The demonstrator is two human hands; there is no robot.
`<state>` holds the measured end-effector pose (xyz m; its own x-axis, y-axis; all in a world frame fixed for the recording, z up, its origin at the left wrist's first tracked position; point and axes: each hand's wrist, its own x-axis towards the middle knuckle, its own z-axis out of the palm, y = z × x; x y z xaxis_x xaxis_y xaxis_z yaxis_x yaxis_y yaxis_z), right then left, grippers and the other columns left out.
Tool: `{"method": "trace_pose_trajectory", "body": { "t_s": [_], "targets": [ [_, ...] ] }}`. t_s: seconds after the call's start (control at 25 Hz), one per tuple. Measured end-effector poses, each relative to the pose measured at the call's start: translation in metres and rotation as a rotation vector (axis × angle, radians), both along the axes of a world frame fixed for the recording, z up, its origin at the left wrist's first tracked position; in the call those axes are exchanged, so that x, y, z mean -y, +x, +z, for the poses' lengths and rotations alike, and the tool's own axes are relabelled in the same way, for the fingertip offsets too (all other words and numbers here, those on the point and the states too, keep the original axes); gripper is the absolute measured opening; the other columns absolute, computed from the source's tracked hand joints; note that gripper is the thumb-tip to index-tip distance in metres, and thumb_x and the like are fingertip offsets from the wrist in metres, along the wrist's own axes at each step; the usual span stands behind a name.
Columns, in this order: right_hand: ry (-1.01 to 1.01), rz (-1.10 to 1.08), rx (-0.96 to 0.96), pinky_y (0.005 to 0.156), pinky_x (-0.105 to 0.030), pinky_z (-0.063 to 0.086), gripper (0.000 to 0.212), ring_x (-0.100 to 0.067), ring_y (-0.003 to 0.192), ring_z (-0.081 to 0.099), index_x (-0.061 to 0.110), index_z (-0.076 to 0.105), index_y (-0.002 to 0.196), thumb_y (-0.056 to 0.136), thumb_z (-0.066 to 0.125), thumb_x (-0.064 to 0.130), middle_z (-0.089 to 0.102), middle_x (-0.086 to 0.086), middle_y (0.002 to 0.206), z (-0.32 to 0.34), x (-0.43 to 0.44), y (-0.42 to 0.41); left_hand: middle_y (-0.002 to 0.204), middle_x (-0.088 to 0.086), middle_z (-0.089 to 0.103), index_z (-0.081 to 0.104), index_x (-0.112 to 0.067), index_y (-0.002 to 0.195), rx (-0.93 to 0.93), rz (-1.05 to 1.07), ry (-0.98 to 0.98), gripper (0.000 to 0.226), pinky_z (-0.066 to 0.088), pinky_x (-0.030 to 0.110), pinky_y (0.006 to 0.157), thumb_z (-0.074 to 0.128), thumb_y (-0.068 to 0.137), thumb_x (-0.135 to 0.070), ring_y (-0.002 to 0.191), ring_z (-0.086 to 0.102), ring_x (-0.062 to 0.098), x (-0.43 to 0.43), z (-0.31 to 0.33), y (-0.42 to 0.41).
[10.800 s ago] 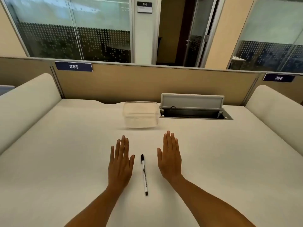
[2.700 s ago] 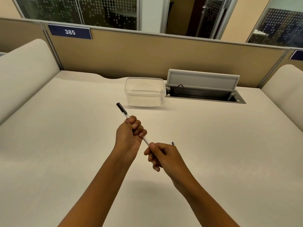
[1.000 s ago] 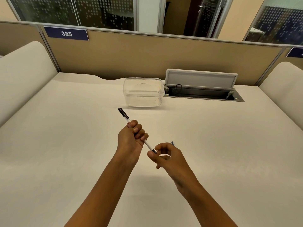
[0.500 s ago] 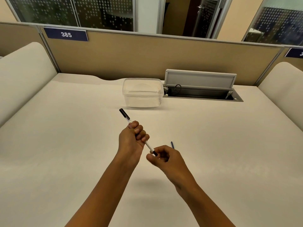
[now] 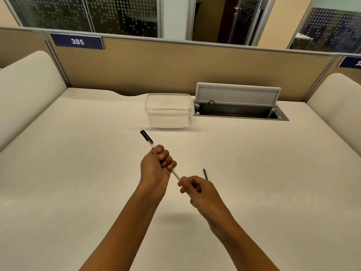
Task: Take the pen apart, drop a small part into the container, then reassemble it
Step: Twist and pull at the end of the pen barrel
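The near end of the pen (image 5: 148, 140) is hidden inside the right hand (image 5: 197, 189), so the tip cannot be made out, and its middle is covered by the left hand (image 5: 156, 165); only the black far end and a short white stretch between the hands are seen. The left hand is clenched around the barrel, held above the desk and slanting up to the left; the right hand's fingers are pinched on the lower end. A thin blue rod (image 5: 205, 174) is partly seen just beyond the right hand; whether it lies on the desk or is held cannot be told. A clear container (image 5: 169, 111) stands open on the desk (image 5: 78, 153), well beyond the hands, just beside a cable hatch (image 5: 238, 103) with its flap raised. The desk is pale cream, bounded by a tan partition (image 5: 156, 69), with glass walls behind. A blue plate (image 5: 77, 41) reads "385"; a second plate (image 5: 351, 62) at the right is cut off.
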<state>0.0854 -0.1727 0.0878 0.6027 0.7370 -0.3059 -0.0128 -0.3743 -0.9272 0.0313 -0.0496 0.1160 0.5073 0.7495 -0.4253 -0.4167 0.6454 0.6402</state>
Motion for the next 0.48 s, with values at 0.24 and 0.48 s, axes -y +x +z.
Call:
{"method": "trace_pose_trajectory", "body": {
  "t_s": [0.24,0.48],
  "targets": [
    [0.041,-0.095,0.076,0.061,-0.016,0.047,0.017,-0.007,0.065,0.055,0.018,0.063,0.082,0.077,0.076,0.027,0.061,0.007,0.071,-0.0018,-0.0005,-0.0008,0.043,-0.006,0.032,0.037,-0.017,0.059,-0.003,-0.005,-0.007,0.041,0.025,0.019,0.039,0.017,0.088,0.004,0.037,0.023,0.008,0.003,-0.003,0.0],
    [0.035,-0.02,0.057,0.061,-0.014,0.041,0.024,0.002,0.06,0.054,0.024,0.071,0.087,0.089,0.056,0.042,0.07,0.009,0.082,0.0006,0.0012,-0.0009,0.043,-0.006,0.033,0.037,-0.016,0.06,0.015,-0.004,0.007,0.04,0.025,0.019,0.039,0.017,0.089,0.003,0.038,0.023,0.008,-0.0018,-0.0004,-0.0019]
  ]
}}
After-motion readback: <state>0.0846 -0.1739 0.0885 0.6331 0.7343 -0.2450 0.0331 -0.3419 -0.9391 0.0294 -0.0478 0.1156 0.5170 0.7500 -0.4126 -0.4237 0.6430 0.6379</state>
